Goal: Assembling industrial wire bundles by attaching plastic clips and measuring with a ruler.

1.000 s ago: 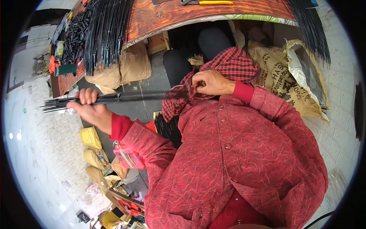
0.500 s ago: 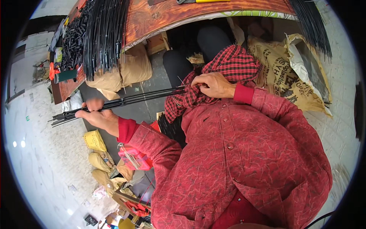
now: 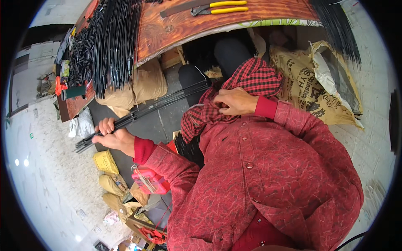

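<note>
My left hand (image 3: 113, 137) is closed around a bundle of thin black cables (image 3: 163, 101), close to its left end. The bundle slants up to the right across my lap, and its far end reaches the red-and-black checked cloth (image 3: 257, 77). Bunched folds of that cloth are under the curled fingers of my right hand (image 3: 235, 101). Whether cables run inside the cloth beneath those fingers is hidden.
A wooden table (image 3: 171, 39) ahead bears yellow-handled pliers (image 3: 220, 7) and a flat dark bar (image 3: 180, 7). Black cables (image 3: 115, 46) hang over its left side, more cables (image 3: 337, 31) at the right. Sacks (image 3: 148, 81) stand below; an opened printed sack (image 3: 301, 79) is at right.
My left hand has shifted right and slightly down with the cable bundle, which now slants more steeply. The right hand stays on the cloth. More of the tabletop and pliers shows.
</note>
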